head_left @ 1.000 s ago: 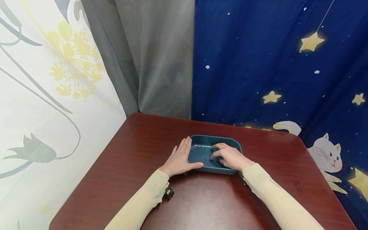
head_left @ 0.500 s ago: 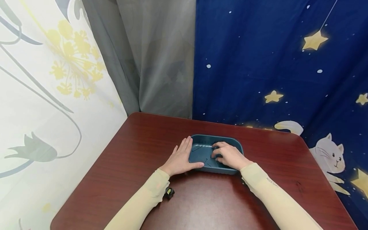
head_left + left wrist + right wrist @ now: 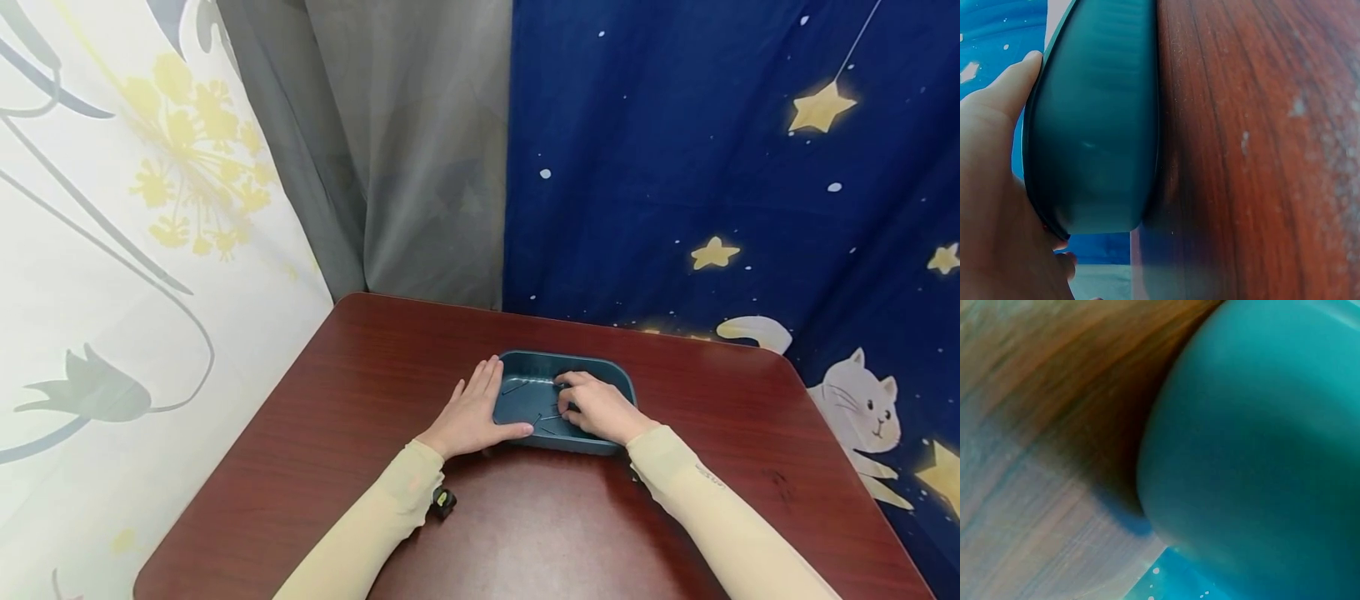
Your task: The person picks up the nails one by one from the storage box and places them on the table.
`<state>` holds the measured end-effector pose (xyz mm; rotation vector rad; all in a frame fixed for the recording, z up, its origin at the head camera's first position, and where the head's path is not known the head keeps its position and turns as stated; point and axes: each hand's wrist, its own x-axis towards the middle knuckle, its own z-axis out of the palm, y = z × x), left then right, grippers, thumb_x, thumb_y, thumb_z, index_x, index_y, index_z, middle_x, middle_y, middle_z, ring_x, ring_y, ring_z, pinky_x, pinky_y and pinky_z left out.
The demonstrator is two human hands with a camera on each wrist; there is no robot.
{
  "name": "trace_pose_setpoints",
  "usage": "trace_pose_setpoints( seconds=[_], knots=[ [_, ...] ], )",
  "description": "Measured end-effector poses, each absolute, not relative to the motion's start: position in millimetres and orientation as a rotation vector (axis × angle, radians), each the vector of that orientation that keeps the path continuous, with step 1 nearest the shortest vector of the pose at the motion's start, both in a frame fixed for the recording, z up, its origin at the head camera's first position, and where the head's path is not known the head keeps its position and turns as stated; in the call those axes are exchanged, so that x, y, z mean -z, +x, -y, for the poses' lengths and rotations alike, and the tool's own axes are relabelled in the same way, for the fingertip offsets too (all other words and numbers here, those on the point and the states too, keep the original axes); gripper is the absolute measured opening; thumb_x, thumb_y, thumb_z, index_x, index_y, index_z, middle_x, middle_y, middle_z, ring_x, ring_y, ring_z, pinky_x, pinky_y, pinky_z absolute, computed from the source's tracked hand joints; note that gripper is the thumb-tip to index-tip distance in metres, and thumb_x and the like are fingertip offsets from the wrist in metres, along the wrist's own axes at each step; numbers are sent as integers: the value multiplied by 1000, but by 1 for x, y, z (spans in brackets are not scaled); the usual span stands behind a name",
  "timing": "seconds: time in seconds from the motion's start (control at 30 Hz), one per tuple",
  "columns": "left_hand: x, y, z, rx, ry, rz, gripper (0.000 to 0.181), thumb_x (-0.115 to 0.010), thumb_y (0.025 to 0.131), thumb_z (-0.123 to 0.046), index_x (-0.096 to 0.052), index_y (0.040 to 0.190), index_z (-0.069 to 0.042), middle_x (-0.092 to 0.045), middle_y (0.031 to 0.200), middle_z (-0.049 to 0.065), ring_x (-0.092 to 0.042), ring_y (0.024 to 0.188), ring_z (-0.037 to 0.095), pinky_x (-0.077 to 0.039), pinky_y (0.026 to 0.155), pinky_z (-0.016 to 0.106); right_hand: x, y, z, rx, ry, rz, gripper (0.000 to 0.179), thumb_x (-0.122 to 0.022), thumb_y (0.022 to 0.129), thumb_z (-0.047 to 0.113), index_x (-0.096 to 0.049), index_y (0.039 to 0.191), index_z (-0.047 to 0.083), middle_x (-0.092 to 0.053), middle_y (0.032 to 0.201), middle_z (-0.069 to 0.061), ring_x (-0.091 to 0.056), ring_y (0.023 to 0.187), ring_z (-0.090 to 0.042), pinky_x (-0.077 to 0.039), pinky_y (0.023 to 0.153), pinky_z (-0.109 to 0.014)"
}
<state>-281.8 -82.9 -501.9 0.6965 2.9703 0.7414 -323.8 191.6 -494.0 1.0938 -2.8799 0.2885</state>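
A dark teal plastic tray (image 3: 566, 445) with raised walls rests on the table. Several thin dark sticks (image 3: 515, 387) lie scattered on its floor. My left hand (image 3: 468, 414) is at the tray's left end with straight fingers, the thumb reaching along the near rim. In the left wrist view that thumb (image 3: 1019, 81) lies against the rim. My right hand (image 3: 597, 408) reaches over the right end into the tray. Its curled thumb and fingertips pinch one thin stick (image 3: 551, 417), which points left. The right wrist view is mostly filled by the tray's outer wall (image 3: 1260, 456).
The tray stands on a reddish-brown wooden table (image 3: 420, 333) with rounded corners. Behind it hang a grey curtain (image 3: 435, 167) and a blue starry curtain (image 3: 637, 167). A white patterned curtain (image 3: 247, 333) borders the left side. A small black device (image 3: 443, 502) sits at the left wrist.
My right fingers, spread apart over the sticks before, have closed together inside the tray. One stick has turned and now juts left from the fingertips. The left hand and tray stay in place.
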Motion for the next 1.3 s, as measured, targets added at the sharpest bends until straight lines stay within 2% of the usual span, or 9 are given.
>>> trace_pose_setpoints(
  seconds=[0.43, 0.67, 0.9, 1.0, 1.3],
  knots=[
    [503, -281, 82, -709, 688, -2977, 125, -44, 78, -91, -6, 162, -8, 4, 169, 0, -1, 154, 24, -16, 117, 59, 483, -316, -197, -306, 1119, 2821, 18, -75, 87, 18, -65, 77, 29, -54, 142, -6, -49, 130, -23, -51, 89, -39],
    [502, -282, 81, -720, 683, -2968, 124, -47, 78, -90, -6, 162, -8, 3, 169, 0, 0, 154, 23, -15, 118, 59, 467, -311, -202, -312, 1116, 2798, 15, -74, 89, 18, -67, 79, 28, -47, 149, -8, -46, 134, -24, -49, 96, -44],
    [500, -282, 83, -722, 680, -2964, 127, -42, 75, -94, -6, 163, -9, 1, 169, 2, 1, 154, 21, -14, 118, 59, 453, -305, -208, -323, 1090, 2775, 24, -77, 85, 15, -61, 75, 29, -42, 154, -13, -33, 145, -35, -29, 113, -59],
    [501, -282, 83, -725, 691, -2971, 126, -43, 76, -93, -7, 162, -8, -1, 169, 4, 0, 154, 23, -15, 117, 60, 450, -304, -213, -316, 1047, 2782, 24, -77, 84, 15, -61, 75, 30, -39, 156, -13, -25, 149, -36, -23, 115, -61],
    [503, -282, 84, -721, 712, -2986, 125, -43, 77, -92, -7, 162, -8, 3, 169, 0, -3, 154, 25, -16, 117, 60, 442, -302, -228, -336, 962, 2753, 24, -79, 81, 17, -63, 72, 33, -38, 157, -12, -14, 152, -35, -13, 114, -68]
  ],
)
